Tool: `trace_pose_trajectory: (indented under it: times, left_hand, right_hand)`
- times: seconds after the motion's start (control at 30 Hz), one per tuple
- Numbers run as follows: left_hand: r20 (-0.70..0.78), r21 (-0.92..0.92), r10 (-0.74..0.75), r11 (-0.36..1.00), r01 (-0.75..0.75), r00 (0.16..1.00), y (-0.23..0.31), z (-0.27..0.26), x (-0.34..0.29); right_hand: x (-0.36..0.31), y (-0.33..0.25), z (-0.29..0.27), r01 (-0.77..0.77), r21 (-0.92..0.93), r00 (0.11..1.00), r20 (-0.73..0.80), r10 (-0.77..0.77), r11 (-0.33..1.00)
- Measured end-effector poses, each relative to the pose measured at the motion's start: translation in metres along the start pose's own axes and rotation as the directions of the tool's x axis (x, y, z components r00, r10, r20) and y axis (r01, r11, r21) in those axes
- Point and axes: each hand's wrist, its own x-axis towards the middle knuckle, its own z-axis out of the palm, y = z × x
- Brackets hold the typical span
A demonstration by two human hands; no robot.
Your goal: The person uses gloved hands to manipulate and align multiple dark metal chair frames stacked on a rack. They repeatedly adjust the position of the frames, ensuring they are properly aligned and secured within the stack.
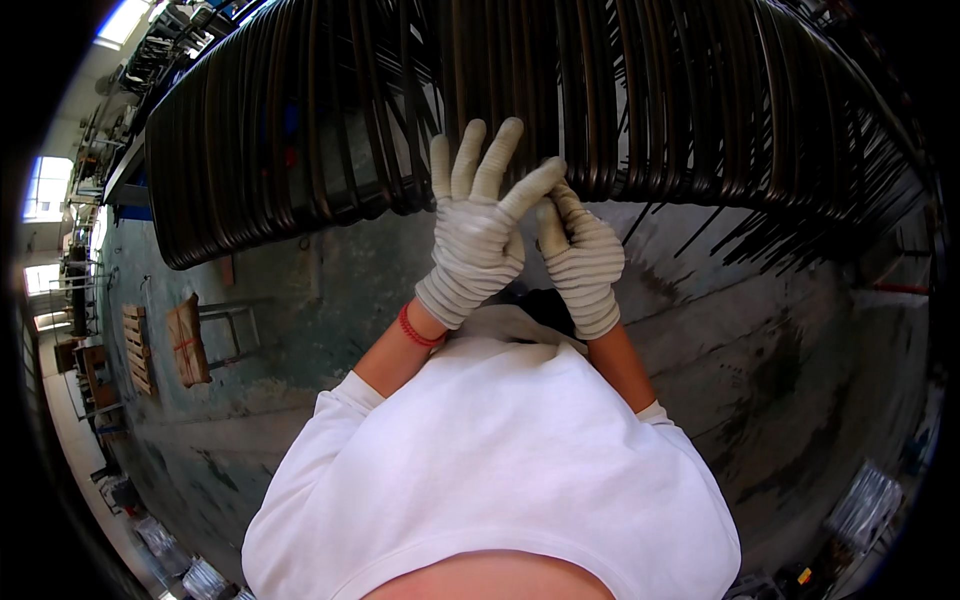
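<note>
My left hand wears a ribbed off-white work glove, its fingers spread and pointing away from me. Its index fingertip touches the fingertips of my right hand, which wears a matching glove, darkened at the fingers. The right hand's fingers are curled together; whatever they may pinch is hidden. Just beyond both hands is a long row of dark, bent metal rods hanging side by side, with rounded lower bends. My left fingers overlap these rods in the view, and whether they touch them cannot be told.
A stained greenish-grey concrete floor lies below. To the left are a wooden pallet, a brown wrapped bundle and a metal frame. Loose rod ends stick out toward the right. A plastic-wrapped stack stands at the lower right.
</note>
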Motion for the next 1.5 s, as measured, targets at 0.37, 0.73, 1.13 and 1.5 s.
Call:
trace_pose_trajectory:
  times: [0.37, 0.73, 1.13, 1.5]
  left_hand:
    - [-0.017, 0.024, 0.116, 0.993, -0.116, 0.993, -0.01, 0.026, 0.01]
    - [-0.022, 0.05, 0.17, 0.984, -0.169, 0.985, -0.016, 0.031, 0.009]
    - [-0.08, -0.127, 0.171, 0.975, -0.181, 0.982, -0.025, 0.028, 0.001]
    - [-0.058, -0.043, 0.088, 0.995, -0.09, 0.994, 0.016, 0.027, 0.013]
  right_hand:
    - [-0.009, -0.024, -0.019, -0.144, -0.088, 0.987, 0.053, 0.149, 0.986]
    - [-0.022, -0.044, -0.018, -0.209, -0.279, 0.973, -0.155, 0.171, 0.937]
    - [-0.022, -0.023, -0.001, -0.315, -0.324, 0.943, 0.002, 0.334, 0.892]
    - [-0.017, 0.018, -0.013, -0.156, -0.394, 0.889, 0.344, 0.303, 0.906]
